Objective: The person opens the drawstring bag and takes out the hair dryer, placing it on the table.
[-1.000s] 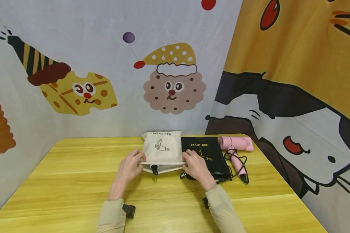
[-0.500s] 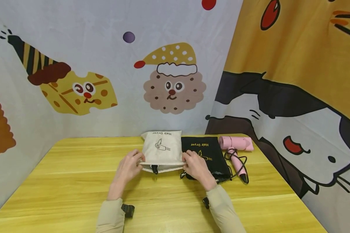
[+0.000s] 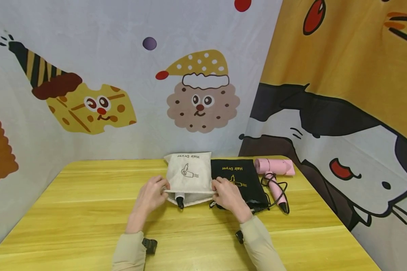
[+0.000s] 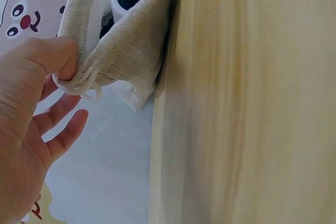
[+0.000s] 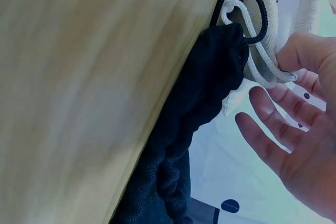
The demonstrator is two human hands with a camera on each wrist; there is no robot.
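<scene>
A cream drawstring bag (image 3: 188, 183) printed "Hair Dryer" lies near the table's back edge, its mouth facing me and held apart. Inside the mouth shows the white end of a handle (image 3: 179, 196) with a black ribbed cord sleeve; the rest is hidden in the bag. My left hand (image 3: 152, 194) pinches the left corner of the bag's rim between thumb and forefinger, the other fingers loose below it in the left wrist view. At the right corner, my right hand (image 3: 228, 195) pinches the rim the same way. A white drawstring (image 5: 253, 66) loops beside the right thumb.
Right beside the cream bag lies a black drawstring bag (image 3: 254, 190), partly behind my right hand. Farther right is a pink hair dryer (image 3: 274, 166) with its black cord wound around the handle. A printed cloth backdrop (image 3: 122, 146) rises behind the wooden table (image 3: 88, 210).
The bag's mouth gapes wider, and more of the white handle end shows below the upper rim. Both hands stay at the corners with only slight movement.
</scene>
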